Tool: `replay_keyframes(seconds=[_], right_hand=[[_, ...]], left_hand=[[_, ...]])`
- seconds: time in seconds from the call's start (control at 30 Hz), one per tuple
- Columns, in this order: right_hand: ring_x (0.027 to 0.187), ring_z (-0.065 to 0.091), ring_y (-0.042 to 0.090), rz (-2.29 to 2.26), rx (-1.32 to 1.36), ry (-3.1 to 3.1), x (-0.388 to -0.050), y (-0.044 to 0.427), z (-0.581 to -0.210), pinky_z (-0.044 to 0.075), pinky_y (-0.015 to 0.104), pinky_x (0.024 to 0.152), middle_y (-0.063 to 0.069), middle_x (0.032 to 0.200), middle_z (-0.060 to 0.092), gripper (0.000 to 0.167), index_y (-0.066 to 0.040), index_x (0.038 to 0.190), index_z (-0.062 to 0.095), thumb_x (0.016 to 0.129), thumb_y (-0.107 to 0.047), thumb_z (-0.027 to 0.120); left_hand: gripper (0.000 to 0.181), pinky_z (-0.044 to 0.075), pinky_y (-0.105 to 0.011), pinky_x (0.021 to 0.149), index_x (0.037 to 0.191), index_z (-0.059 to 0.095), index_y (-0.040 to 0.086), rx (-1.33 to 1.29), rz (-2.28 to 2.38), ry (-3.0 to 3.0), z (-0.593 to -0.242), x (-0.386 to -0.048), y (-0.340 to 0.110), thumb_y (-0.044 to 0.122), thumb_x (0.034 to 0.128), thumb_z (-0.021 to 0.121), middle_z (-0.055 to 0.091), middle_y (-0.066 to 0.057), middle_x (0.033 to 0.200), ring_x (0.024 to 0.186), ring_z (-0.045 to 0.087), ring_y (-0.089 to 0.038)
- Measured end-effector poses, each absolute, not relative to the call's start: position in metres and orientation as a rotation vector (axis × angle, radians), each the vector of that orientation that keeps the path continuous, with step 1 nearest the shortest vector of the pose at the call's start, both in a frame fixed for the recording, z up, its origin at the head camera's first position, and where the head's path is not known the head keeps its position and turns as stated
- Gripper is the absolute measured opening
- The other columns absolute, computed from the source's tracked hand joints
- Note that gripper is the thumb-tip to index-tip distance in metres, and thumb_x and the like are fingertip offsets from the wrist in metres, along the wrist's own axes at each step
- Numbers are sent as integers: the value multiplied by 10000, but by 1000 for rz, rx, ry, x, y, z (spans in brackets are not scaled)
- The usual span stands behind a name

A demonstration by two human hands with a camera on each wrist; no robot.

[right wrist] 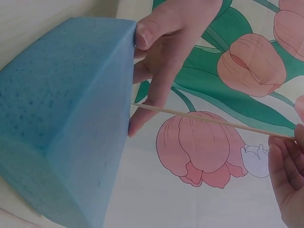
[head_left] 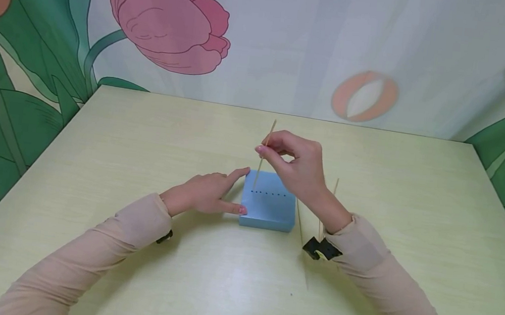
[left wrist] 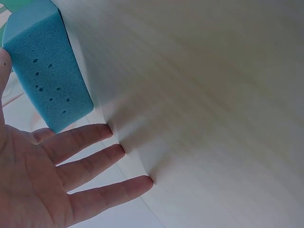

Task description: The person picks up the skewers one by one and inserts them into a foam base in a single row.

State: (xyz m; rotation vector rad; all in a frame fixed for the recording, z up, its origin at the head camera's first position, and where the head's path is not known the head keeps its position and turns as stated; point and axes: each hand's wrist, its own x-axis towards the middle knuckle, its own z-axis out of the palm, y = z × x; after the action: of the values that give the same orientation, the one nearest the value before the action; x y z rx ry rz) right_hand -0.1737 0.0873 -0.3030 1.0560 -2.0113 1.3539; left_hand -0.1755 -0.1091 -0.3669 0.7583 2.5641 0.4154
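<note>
A light blue foam block [head_left: 270, 211] sits on the table with a row of small dark dots across its top. My right hand [head_left: 299, 166] pinches a thin wooden skewer [head_left: 258, 173] between thumb and fingers above it. The skewer leans slightly, its lower tip at the left end of the row; whether the tip enters the foam, I cannot tell. On the block's left side, my left hand [head_left: 205, 192] touches the corners with spread thumb and index finger. In the left wrist view, the other fingers [left wrist: 88, 166] of that hand stretch out beside the foam block [left wrist: 52, 71].
To the right of the block, another thin stick [head_left: 336, 187] lies partly under the right forearm. A further thin stick or line [head_left: 301, 223] runs along the block's right edge. Behind the table [head_left: 145, 132] hangs a flower-printed cloth [head_left: 281, 43].
</note>
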Motion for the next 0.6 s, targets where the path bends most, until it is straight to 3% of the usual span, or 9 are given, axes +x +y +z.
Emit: replay_keyframes(seconds=[0.6], right_hand=[[632, 645, 163, 1401, 1024, -2222, -175, 87, -330, 504, 249, 605, 89, 732, 667, 91, 30, 811, 632, 761, 10, 706]], left_hand=[[931, 423, -319, 579, 1468, 83, 171, 762, 415, 2571, -367, -175, -109, 626, 796, 537, 523, -5, 706, 719, 529, -149]])
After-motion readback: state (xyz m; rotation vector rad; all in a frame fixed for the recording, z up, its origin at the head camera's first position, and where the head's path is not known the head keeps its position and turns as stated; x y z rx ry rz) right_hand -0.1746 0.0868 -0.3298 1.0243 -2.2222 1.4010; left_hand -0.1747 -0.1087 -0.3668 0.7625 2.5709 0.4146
